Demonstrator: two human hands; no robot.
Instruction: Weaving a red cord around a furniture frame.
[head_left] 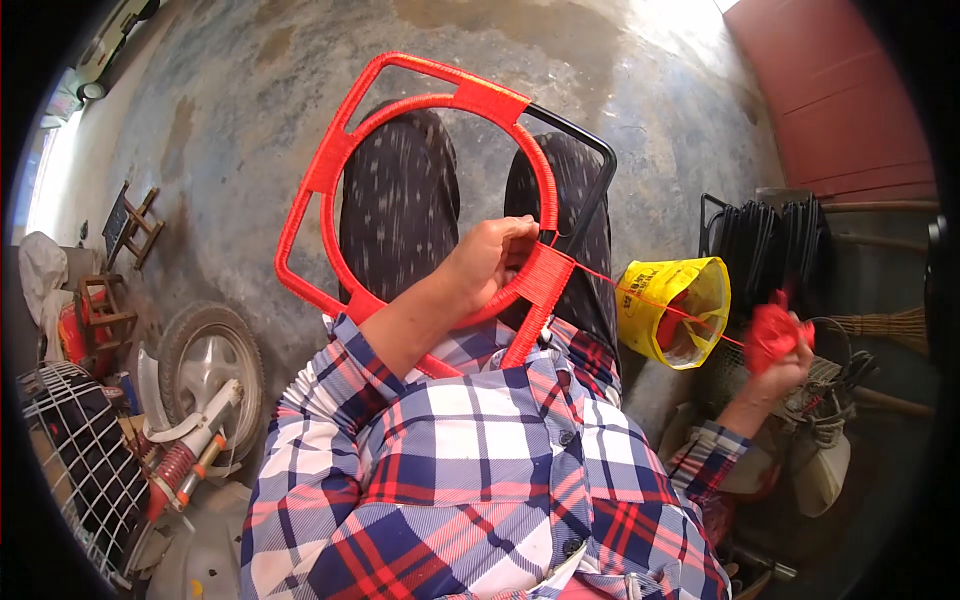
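A square metal frame with a ring inside it (pixel 335 180) rests across my lap, mostly wound in red cord. Its upper right corner is a bare black bar (pixel 602 150). With closed fingers, my left hand (pixel 490 262) grips the ring's right side, beside a wound red band (pixel 545 277). Out to the right, my right hand (pixel 782 375) is closed around a bundle of red cord (pixel 775 335). A thin red strand (pixel 610 278) stretches from the frame past a yellow bucket (pixel 722 290) to that bundle. Something red lies inside the bucket.
Black folded frames (pixel 770 245) stand at the right, near a straw broom (pixel 885 325) and pale shoes (pixel 825 465). To the left are a wheel (pixel 212 370), a white wire basket (pixel 85 450) and small wooden stools (pixel 130 225). A red door (pixel 840 90) is at the far right.
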